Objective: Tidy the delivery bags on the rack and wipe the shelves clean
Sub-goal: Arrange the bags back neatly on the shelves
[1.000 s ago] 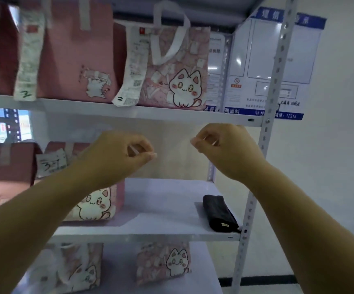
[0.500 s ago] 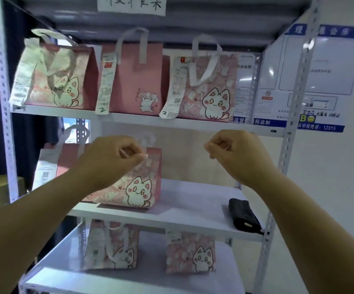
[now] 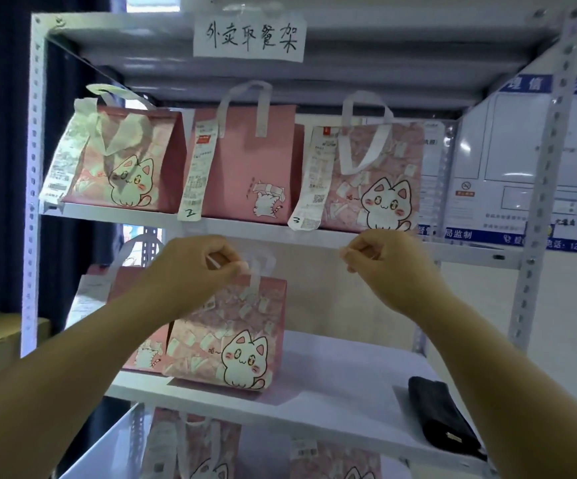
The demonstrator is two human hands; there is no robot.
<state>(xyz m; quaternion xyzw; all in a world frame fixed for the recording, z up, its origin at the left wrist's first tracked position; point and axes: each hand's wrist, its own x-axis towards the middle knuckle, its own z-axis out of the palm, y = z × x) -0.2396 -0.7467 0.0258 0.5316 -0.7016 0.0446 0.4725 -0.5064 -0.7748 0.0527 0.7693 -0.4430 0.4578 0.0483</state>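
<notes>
A person faces the delivery rack (image 3: 33, 167), both arms raised before the middle shelf (image 3: 332, 385). The left hand (image 3: 194, 267), fingers curled, pinches a pale strip (image 3: 212, 261) just above a cat-print bag (image 3: 232, 337). The right hand (image 3: 383, 267) is curled in a matching pinch, though whether it holds anything cannot be told. Three pink bags, receipts dangling, stand upright on the shelf above (image 3: 249, 167). A black folded cloth (image 3: 442, 416) lies well apart at the shelf's right end. The tidying stage appears under way. Wiping likely calls for freeing a hand to fetch that cloth.
</notes>
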